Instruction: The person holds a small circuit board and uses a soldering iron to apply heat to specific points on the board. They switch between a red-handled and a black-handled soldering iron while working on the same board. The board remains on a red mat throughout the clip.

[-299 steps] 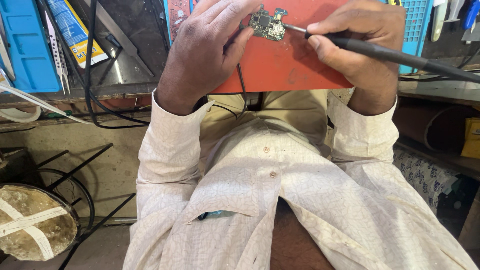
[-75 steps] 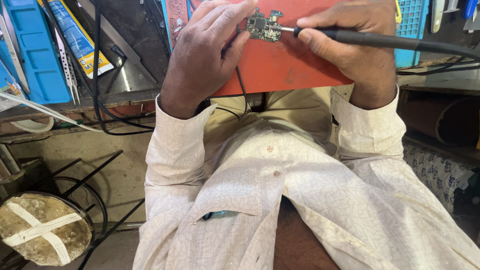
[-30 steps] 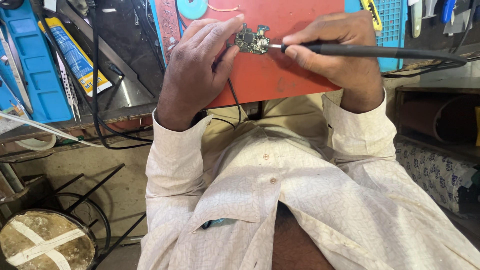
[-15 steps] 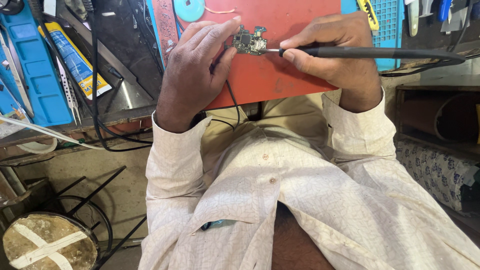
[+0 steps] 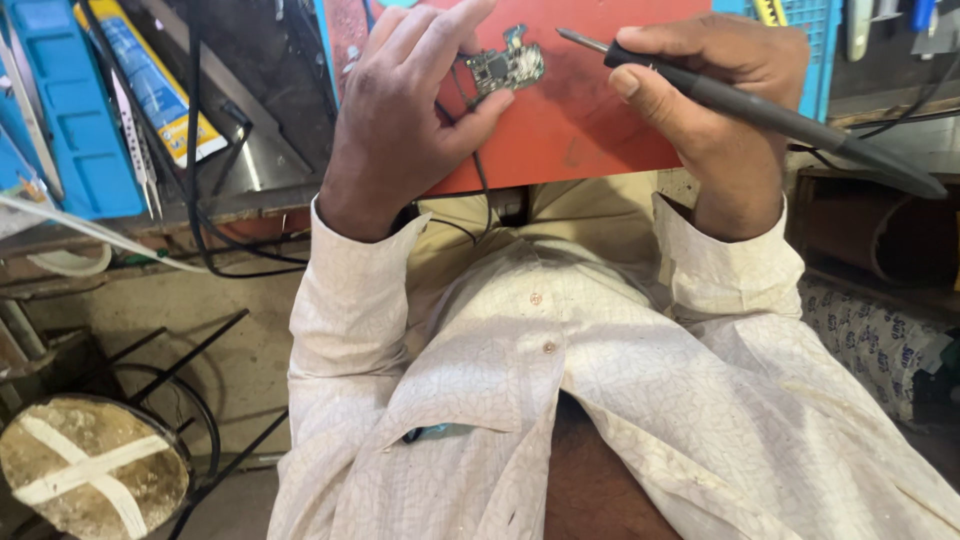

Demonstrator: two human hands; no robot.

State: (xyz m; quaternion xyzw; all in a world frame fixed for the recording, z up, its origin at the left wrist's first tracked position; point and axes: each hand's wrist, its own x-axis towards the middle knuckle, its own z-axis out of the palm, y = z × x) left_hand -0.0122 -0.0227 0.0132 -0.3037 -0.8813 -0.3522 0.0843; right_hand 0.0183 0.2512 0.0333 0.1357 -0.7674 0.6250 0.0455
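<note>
A small green circuit board [image 5: 506, 66] lies on a red work mat [image 5: 570, 120] at the bench edge. My left hand [image 5: 400, 110] pins the board with thumb and fingertips. My right hand [image 5: 720, 90] grips a black soldering iron [image 5: 770, 110] like a pen. Its metal tip [image 5: 572, 37] hangs just right of the board, a short gap away and not touching it. A thin black wire [image 5: 478, 170] runs from the board down under my left hand.
A blue tray [image 5: 50, 120], a blue-and-yellow tube [image 5: 150, 85], tweezers [image 5: 130, 140] and black cables [image 5: 215, 245] lie on the bench at left. A blue mat edge [image 5: 815, 50] lies right of the red one. A round stool [image 5: 90, 470] stands on the floor at lower left.
The iron's tip has lifted off the board and drawn back to the right. My left hand still pins the board. The view has shifted slightly.
</note>
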